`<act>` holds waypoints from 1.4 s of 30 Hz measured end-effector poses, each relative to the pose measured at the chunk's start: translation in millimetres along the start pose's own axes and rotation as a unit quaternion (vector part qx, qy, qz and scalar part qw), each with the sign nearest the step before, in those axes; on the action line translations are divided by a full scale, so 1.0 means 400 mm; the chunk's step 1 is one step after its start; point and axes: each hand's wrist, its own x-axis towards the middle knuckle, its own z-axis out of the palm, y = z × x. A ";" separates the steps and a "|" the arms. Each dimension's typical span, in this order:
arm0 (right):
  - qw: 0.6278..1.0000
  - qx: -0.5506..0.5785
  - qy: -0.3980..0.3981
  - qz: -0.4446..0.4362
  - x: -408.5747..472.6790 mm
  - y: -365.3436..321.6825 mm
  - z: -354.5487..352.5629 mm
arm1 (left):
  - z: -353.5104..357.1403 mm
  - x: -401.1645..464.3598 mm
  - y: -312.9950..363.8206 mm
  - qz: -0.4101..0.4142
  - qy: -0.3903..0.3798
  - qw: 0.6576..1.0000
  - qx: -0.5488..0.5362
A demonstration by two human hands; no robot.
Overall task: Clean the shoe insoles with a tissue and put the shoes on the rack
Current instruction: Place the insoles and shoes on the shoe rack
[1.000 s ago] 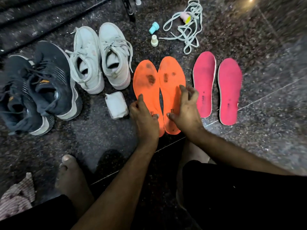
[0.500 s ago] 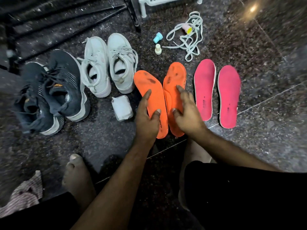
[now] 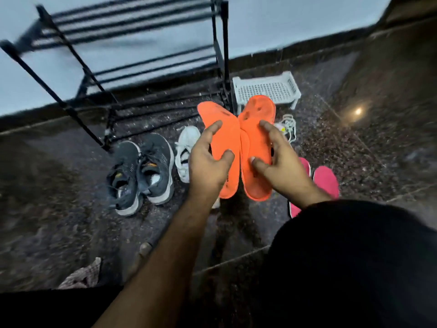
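Dark speckled stone floor lies below. The left hand (image 3: pixel 209 162) pinches one orange insole (image 3: pixel 222 143), the right hand (image 3: pixel 279 162) the other insole (image 3: pixel 257 138), both held mid-length in the air. They look light, floppy foam, best gripped at the waist. A second ago they lay flat; the rack (image 3: pixel 118 67) has come into view.

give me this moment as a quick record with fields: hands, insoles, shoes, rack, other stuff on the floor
left hand: left hand holds the left orange insole, lifted off the floor
right hand: right hand holds the right orange insole, dark stains near its top
pink insoles: pink insoles on the floor, partly hidden
shoes: dark sneakers and a white sneaker on the floor
rack: black rack, no shoes visible on it
other: white basket, laces, cloth
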 end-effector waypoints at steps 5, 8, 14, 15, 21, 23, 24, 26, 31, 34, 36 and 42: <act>0.996 0.019 0.036 -0.083 0.050 -0.225 -0.086 | -0.126 0.071 0.222 0.064 -0.009 0.998 0.022; 0.991 0.008 0.065 -0.120 0.070 -0.367 -0.110 | -0.234 0.123 0.352 0.099 -0.060 0.992 0.055; 0.986 -0.022 0.063 -0.152 0.144 -0.568 -0.098 | -0.409 0.195 0.483 0.102 -0.014 0.994 0.034; 0.986 -0.035 0.052 -0.152 0.158 -0.591 -0.092 | -0.417 0.197 0.477 0.100 0.001 0.995 0.022; 0.991 -0.065 0.000 -0.117 0.274 -0.678 -0.019 | -0.466 0.255 0.491 0.048 0.066 0.995 -0.060; 0.993 -0.060 -0.001 -0.103 0.313 -0.691 0.005 | -0.497 0.272 0.501 0.034 0.087 0.993 -0.073; 0.994 -0.051 0.004 -0.099 0.331 -0.693 0.019 | -0.511 0.277 0.498 0.021 0.089 0.993 -0.074; 0.994 -0.039 0.012 -0.100 0.355 -0.694 0.053 | -0.537 0.286 0.472 -0.012 0.085 0.992 -0.094; 0.991 -0.046 -0.050 -0.118 0.363 -0.661 0.126 | -0.579 0.298 0.379 -0.087 0.108 0.977 -0.162; 0.988 -0.063 -0.082 -0.114 0.349 -0.636 0.162 | -0.583 0.289 0.323 -0.125 0.119 0.971 -0.167; 0.987 -0.066 -0.105 -0.104 0.340 -0.623 0.188 | -0.584 0.286 0.293 -0.144 0.129 0.966 -0.172; 0.976 -0.099 -0.173 -0.090 0.324 -0.587 0.239 | -0.588 0.277 0.215 -0.192 0.163 0.951 -0.178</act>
